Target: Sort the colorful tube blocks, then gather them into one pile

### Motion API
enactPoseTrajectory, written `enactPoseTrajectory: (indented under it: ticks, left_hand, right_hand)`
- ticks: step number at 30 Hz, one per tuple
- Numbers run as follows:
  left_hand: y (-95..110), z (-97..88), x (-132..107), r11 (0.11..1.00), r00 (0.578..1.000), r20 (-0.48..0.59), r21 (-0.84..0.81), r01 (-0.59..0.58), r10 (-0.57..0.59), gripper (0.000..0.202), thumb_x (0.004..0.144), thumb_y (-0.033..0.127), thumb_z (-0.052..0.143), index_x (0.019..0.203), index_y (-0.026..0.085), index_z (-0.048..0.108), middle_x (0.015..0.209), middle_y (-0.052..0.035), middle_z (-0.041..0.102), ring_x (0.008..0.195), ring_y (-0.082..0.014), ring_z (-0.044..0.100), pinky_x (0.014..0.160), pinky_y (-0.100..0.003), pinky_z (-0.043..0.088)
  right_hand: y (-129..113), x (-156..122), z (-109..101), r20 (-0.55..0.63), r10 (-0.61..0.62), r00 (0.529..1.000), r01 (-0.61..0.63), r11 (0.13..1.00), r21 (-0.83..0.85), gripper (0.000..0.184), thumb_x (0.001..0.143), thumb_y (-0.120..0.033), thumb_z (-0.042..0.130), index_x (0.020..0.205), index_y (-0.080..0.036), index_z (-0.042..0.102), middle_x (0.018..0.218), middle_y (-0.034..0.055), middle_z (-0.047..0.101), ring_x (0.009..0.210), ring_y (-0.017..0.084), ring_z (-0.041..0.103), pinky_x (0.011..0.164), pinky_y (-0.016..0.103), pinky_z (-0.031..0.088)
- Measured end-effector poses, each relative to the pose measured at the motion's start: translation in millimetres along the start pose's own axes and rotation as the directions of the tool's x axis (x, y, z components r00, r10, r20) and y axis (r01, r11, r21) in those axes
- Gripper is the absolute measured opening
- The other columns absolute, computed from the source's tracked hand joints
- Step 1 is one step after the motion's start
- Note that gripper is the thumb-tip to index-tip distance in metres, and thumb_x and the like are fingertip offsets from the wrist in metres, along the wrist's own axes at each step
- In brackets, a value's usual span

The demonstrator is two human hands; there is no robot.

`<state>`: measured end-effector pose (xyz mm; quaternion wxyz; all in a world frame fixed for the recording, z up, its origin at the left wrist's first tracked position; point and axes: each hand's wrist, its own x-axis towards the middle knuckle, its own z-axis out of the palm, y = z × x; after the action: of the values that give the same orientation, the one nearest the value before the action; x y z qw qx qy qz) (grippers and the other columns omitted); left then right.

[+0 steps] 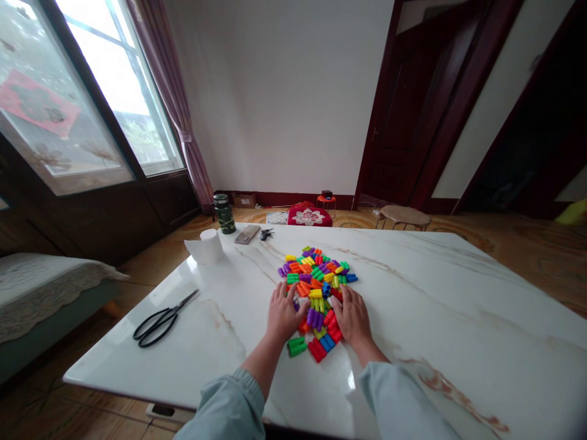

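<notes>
A heap of small plastic building blocks [317, 269] in red, orange, yellow, green, blue and purple lies on the white marble-look table [435, 305]. The pieces look like short tubes joined side by side. My left hand [284, 311] rests on the heap's left edge, fingers stretched forward. Against the right edge lies my right hand [352, 315], its fingers also extended. Between the two hands sits a purple block [315, 318]. Nearest to me are a green block [296, 347] and a red block [317, 350]. Neither hand visibly grips a piece; what lies under the palms is hidden.
Black-handled scissors [160, 322] lie on the left of the table. Farther back stand a white paper roll [211, 246] and a camouflage bottle [224, 214], with a phone [247, 234] and keys [266, 234] beside them. A round stool [403, 214] is beyond the far edge.
</notes>
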<state>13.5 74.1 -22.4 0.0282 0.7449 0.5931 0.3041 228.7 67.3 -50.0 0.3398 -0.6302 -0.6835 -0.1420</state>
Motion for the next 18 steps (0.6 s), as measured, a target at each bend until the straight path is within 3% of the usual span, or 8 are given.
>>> enactPoseTrajectory:
  ticks: [8,13,15,18]
  left_hand:
    - [-2.1,2.2,0.0,0.996,1.0,0.004,-0.089,-0.014,0.014,0.061,0.087,0.051,0.054,0.139,0.019,0.049,0.149,-0.0144,0.04,0.142,-0.0343,0.031,0.115,-0.053,0.029]
    - [0.0,-7.5,-1.2,0.969,0.986,-0.037,-0.182,-0.169,0.165,0.068,0.091,0.047,0.05,0.15,0.019,0.031,0.16,-0.0153,0.022,0.148,-0.0314,0.019,0.116,-0.053,0.027]
    - [2.1,-12.7,-1.4,0.962,0.975,-0.014,-0.165,-0.22,0.22,0.068,0.09,0.047,0.052,0.15,0.022,0.032,0.161,-0.013,0.02,0.149,-0.032,0.016,0.116,-0.054,0.025]
    - [4.2,-15.7,-1.3,0.966,0.968,0.074,-0.119,-0.23,0.24,0.056,0.09,0.046,0.052,0.143,0.029,0.045,0.159,-0.008,0.029,0.148,-0.0323,0.02,0.117,-0.057,0.021]
  right_hand:
    - [-1.4,-0.4,0.1,0.017,0.011,1.0,-0.012,0.998,0.069,0.054,0.097,-0.046,0.038,0.134,-0.008,0.048,0.126,0.0225,0.057,0.12,0.032,0.051,0.101,0.05,0.044]
    - [-9.0,-0.3,-8.5,-0.025,-0.058,0.998,0.062,0.963,0.261,0.056,0.097,-0.042,0.04,0.145,-0.013,0.032,0.144,0.0223,0.04,0.136,0.031,0.039,0.106,0.052,0.043]
    - [-12.5,0.0,-14.3,-0.021,-0.111,0.994,0.112,0.939,0.325,0.056,0.098,-0.038,0.04,0.148,-0.017,0.028,0.149,0.0199,0.035,0.14,0.029,0.034,0.108,0.052,0.041]
    - [-15.1,0.5,-19.6,0.059,-0.188,0.981,0.155,0.921,0.358,0.053,0.098,-0.036,0.041,0.147,-0.019,0.032,0.151,0.0167,0.036,0.141,0.027,0.035,0.111,0.048,0.04]
